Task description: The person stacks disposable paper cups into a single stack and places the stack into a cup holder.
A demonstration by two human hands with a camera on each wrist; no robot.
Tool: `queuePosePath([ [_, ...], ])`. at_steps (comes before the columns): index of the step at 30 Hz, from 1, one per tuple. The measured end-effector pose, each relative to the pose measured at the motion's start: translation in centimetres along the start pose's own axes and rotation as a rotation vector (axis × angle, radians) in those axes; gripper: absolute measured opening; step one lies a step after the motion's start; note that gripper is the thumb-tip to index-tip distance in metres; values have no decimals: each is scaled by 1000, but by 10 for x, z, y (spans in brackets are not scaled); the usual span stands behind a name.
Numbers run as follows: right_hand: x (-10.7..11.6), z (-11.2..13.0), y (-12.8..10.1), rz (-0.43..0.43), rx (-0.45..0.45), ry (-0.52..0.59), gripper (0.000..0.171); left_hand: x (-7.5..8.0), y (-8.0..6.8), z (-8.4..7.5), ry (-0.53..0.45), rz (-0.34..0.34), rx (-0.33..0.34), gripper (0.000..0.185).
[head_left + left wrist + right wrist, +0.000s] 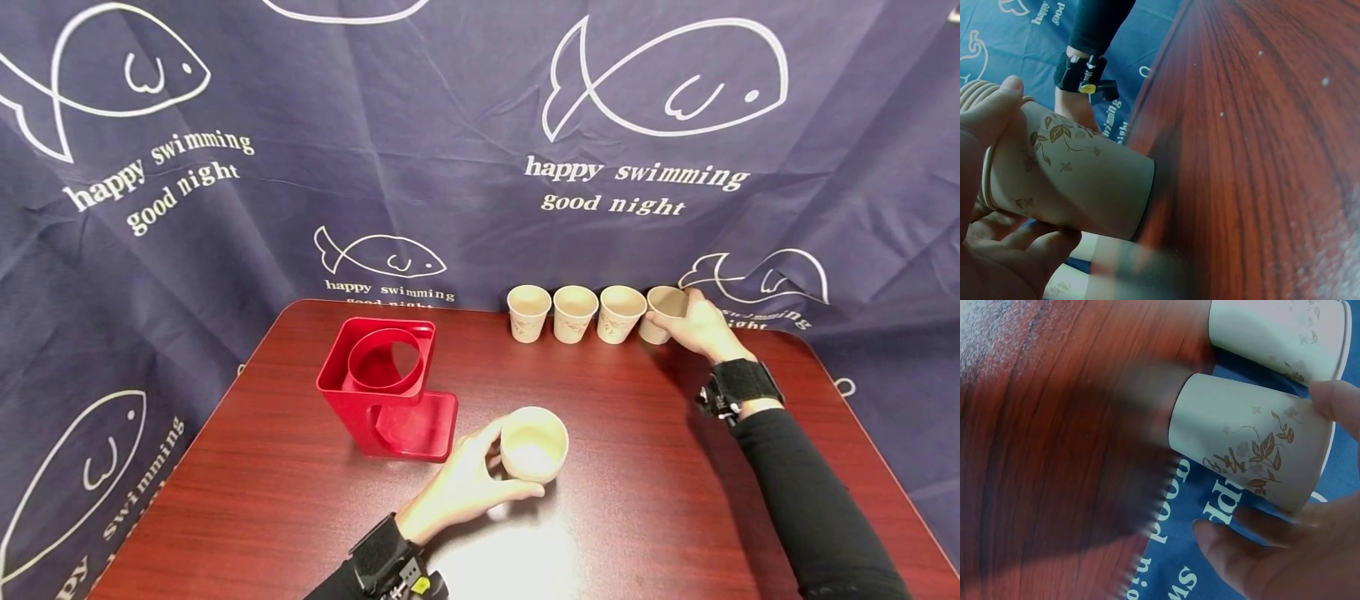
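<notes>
In the head view my left hand holds a stack of nested paper cups over the near middle of the table, thumb on one side and fingers on the other. Several stacked rims and a brown leaf print show on the paper cups in the left wrist view. At the back right, my right hand grips the last paper cup of a row near its rim. The right wrist view shows the thumb on this cup's rim, with the other fingers below. That cup stands upright.
Three more upright paper cups, a left one, a middle one and a right one, line the table's back edge. A red holder with a round ring stands left of my left hand. A blue fish-print curtain hangs behind the table.
</notes>
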State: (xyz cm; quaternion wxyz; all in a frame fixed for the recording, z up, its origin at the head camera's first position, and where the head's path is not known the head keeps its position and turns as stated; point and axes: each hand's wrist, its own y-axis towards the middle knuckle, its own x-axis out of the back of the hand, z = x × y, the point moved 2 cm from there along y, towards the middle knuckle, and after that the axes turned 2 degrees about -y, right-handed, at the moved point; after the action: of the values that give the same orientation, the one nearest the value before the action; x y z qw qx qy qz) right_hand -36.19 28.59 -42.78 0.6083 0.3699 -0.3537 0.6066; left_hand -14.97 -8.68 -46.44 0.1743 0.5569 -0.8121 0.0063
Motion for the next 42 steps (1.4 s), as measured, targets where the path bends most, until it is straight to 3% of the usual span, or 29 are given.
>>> queuePosePath([
  [20, 7, -9, -19, -42, 27, 11, 92, 0, -1, 1, -42, 4, 0, 75],
  [42, 15, 6, -81, -35, 153, -39, 86, 0, 0, 2, -19, 4, -3, 77],
])
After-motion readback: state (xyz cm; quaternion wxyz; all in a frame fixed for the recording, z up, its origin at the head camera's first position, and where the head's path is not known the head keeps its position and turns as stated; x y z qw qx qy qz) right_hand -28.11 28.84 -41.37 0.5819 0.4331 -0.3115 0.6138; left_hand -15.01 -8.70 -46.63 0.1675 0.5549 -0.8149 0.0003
